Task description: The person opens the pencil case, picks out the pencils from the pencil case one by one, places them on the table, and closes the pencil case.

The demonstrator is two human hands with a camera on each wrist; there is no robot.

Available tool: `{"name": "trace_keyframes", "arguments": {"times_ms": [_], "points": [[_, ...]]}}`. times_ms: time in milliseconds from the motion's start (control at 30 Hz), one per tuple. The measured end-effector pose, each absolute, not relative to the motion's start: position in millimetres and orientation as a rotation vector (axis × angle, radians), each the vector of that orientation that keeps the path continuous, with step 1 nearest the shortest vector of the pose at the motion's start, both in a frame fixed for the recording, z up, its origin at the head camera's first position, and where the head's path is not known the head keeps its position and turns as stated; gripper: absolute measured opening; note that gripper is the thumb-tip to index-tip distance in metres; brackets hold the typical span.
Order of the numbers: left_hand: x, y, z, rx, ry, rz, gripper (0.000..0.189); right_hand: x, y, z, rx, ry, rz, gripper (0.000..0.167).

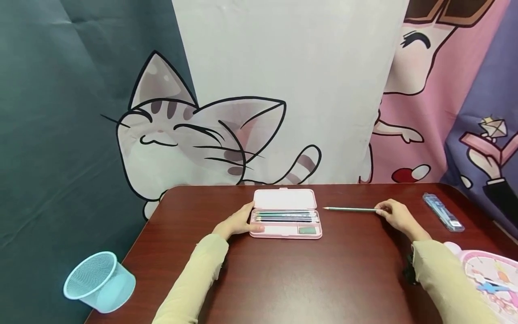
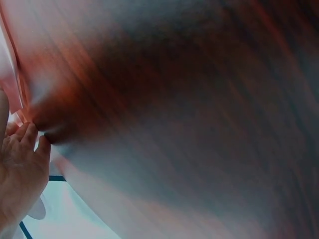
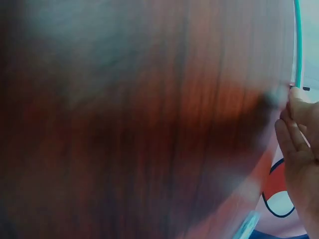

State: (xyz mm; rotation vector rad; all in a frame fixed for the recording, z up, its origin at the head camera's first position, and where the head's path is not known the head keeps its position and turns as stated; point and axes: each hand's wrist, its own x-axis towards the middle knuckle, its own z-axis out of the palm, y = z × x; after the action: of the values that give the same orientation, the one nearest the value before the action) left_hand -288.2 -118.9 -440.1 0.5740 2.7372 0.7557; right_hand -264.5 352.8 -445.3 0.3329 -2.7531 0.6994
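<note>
A pink pencil case (image 1: pixel 286 230) lies with its lid raised at the back, holding several pencils (image 1: pixel 283 216) in a row and a grey-green eraser (image 1: pixel 307 230) in its front right compartment. My left hand (image 1: pixel 236 221) grips the case by its left side, thumb over the front left corner; the left wrist view shows that hand (image 2: pixel 22 167) at the case's edge (image 2: pixel 10 74). To the right, my right hand (image 1: pixel 398 217) pinches the blunt end of a green pencil (image 1: pixel 350 209), its sharpened tip facing the case. The right wrist view shows this pencil (image 3: pixel 298 45) upright in frame.
A clear blue plastic box (image 1: pixel 443 212) lies near the table's right edge. Closer to me on that side is a pink patterned item (image 1: pixel 491 265), partly behind the right sleeve. A light-blue mesh basket (image 1: pixel 101 283) stands at the left edge of the brown table (image 1: pixel 307 279).
</note>
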Motion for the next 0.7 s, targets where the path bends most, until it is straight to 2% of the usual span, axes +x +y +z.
{"name": "trace_keyframes", "arguments": {"times_ms": [267,400,533,700], "points": [[-287,-123,-438,0.596,2.717,0.773,0.100,-277,348,-452,0.407,-2.798,0.708,0.004],[-288,-124,-436,0.587,2.722,0.775,0.100,-279,344,-447,0.410,-2.822,0.716,0.010],[-288,-123,-433,0.554,2.711,0.789,0.099,-282,338,-439,0.412,-2.895,0.672,0.020],[-287,-120,-434,0.537,2.690,0.778,0.099,-283,320,-430,0.369,-2.928,0.625,0.041]]}}
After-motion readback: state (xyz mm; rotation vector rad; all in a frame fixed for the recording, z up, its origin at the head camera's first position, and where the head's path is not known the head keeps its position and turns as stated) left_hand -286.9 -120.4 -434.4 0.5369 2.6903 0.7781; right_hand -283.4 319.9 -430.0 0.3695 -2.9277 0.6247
